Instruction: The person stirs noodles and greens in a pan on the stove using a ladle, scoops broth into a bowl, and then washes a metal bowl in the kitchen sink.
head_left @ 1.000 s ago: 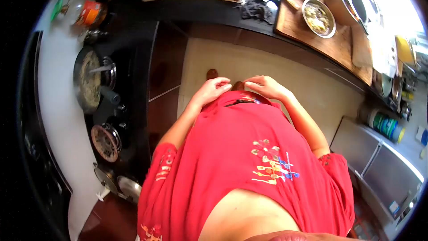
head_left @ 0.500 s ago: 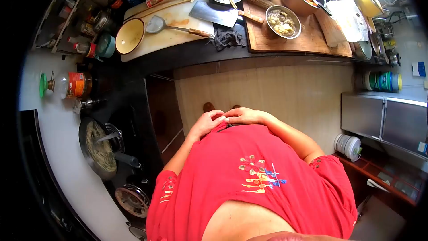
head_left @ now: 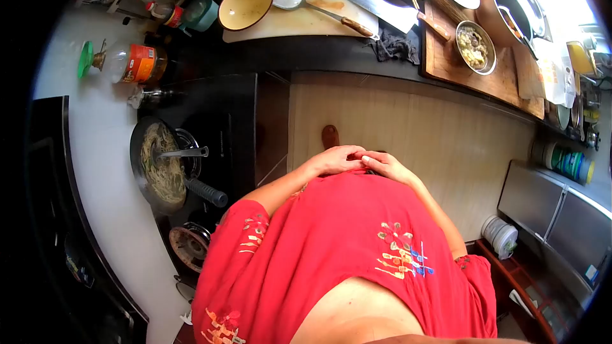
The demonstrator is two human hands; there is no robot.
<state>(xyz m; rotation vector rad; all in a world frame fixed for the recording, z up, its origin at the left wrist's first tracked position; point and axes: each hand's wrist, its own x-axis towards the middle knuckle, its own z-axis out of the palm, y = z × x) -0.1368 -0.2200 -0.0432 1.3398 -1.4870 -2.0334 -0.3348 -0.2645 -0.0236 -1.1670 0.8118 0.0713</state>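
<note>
My left hand (head_left: 339, 160) and my right hand (head_left: 384, 165) meet at my waist, in front of the red shirt (head_left: 344, 236). Their fingers are curled in and touch one another. Whatever lies between the fingertips, if anything, is hidden. To the left, a wok (head_left: 179, 199) with pale noodle-like food (head_left: 162, 169) sits on the stove, a metal utensil (head_left: 185, 152) resting in it. Neither hand touches the wok.
On the counter ahead lie a yellow bowl (head_left: 245, 5), a spatula (head_left: 325, 14), a cleaver (head_left: 382, 5), a dark cloth (head_left: 395, 46) and a metal bowl of food (head_left: 475, 48) on a wooden board (head_left: 503, 86). An oil bottle (head_left: 137, 64) stands left. A brown shoe (head_left: 329, 136) shows below.
My view has turned, so the counter and wok appear farther right and higher. My hands stay together at the waist, their fingers now overlapping more.
</note>
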